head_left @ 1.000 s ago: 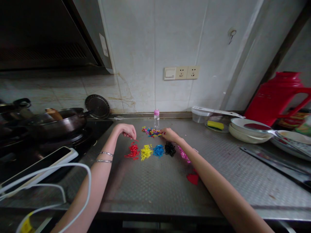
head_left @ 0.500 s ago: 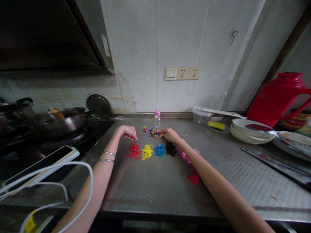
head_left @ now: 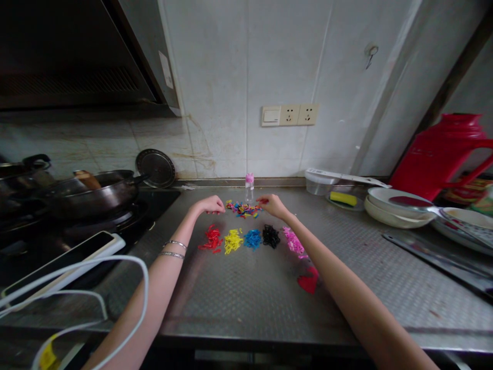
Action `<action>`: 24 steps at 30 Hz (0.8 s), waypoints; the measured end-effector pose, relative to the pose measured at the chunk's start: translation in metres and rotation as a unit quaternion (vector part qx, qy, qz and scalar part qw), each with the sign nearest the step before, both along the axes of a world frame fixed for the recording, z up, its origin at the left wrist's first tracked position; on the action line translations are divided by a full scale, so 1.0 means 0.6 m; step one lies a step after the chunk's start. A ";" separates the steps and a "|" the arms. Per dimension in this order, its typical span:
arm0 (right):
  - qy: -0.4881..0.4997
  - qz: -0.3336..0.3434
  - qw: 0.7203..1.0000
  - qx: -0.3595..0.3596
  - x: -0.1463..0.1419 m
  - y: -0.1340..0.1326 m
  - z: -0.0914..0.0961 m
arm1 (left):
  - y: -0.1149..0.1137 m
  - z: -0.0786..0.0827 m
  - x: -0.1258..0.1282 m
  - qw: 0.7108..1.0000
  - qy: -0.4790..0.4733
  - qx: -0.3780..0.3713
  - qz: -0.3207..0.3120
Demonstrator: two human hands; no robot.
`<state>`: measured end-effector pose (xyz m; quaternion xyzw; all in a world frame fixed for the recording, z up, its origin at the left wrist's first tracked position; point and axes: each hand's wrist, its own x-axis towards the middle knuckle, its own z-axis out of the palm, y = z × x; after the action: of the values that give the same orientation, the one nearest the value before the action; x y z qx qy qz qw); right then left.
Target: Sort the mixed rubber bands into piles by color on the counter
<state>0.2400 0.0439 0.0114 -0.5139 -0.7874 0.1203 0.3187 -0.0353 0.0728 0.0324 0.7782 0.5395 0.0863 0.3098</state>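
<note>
A mixed heap of small coloured rubber bands (head_left: 243,209) lies toward the back of the metal counter. At its left end is my left hand (head_left: 212,204), fingers curled together; what they hold, if anything, is too small to make out. My right hand (head_left: 272,205) is at the heap's right end with fingertips pinched, their contents unclear. In front, sorted piles form a row: red bands (head_left: 213,238), yellow bands (head_left: 233,241), blue bands (head_left: 252,239), black bands (head_left: 271,236) and pink bands (head_left: 292,240). Behind the heap stands a small clear bottle with a pink cap (head_left: 249,187).
A red heart-shaped piece (head_left: 308,280) lies by my right forearm. To the left are a pan (head_left: 96,195) on the stove and a white device with a cable (head_left: 77,267). Bowls (head_left: 398,213), a knife (head_left: 435,262) and a red thermos (head_left: 439,154) stand or lie right.
My left hand has moved from above the red pile, back and right to the mixed heap. My right hand has shifted slightly right and back, and more of the pink pile shows.
</note>
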 end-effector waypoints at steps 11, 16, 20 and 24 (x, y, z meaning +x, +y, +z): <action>-0.047 0.271 0.961 -0.039 -0.117 -0.064 0.022 | 0.002 -0.006 0.007 0.996 -0.040 0.076 0.025; -0.100 0.324 0.939 -0.052 -0.143 -0.102 0.023 | 0.000 -0.008 0.007 0.997 -0.030 0.075 0.019; -0.109 0.343 0.931 -0.059 -0.139 -0.105 0.032 | 0.000 -0.009 0.008 0.997 -0.027 0.069 0.028; -0.082 0.302 0.948 -0.053 -0.112 -0.081 0.051 | 0.002 -0.013 0.011 0.997 -0.029 0.071 0.018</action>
<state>0.1726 -0.0048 0.0417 -0.2764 -0.9216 0.2098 0.1739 -0.0286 0.0739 0.0245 0.7855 0.5368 0.1519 0.2678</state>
